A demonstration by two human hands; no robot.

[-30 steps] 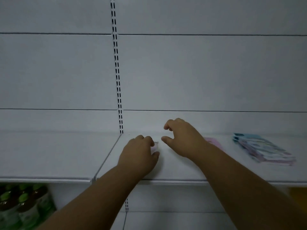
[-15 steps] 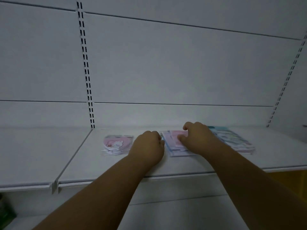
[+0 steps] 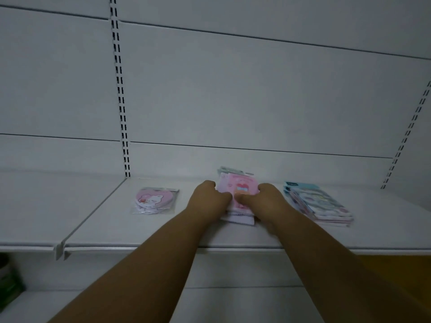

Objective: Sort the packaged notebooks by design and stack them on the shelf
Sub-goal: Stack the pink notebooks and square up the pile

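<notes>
A stack of pink packaged notebooks (image 3: pixel 240 183) lies in the middle of the white shelf (image 3: pixel 163 234). My left hand (image 3: pixel 207 198) grips its left edge and my right hand (image 3: pixel 263 201) grips its right edge, thumbs resting on the top cover. A heart-shaped pink notebook (image 3: pixel 154 200) in a clear wrapper lies alone to the left, apart from my hands. To the right sits a separate stack of blue-and-white notebooks (image 3: pixel 319 203), untouched.
The white back panel has slotted uprights (image 3: pixel 120 89) at the left and another upright (image 3: pixel 405 141) at far right. A shelf joint with a bracket (image 3: pixel 61 250) is at front left. Green items (image 3: pixel 9 283) sit on the lower shelf at bottom left.
The view shifted right and closer. My left hand left the heart-shaped notebook behind, and both hands have closed on the sides of the pink stack.
</notes>
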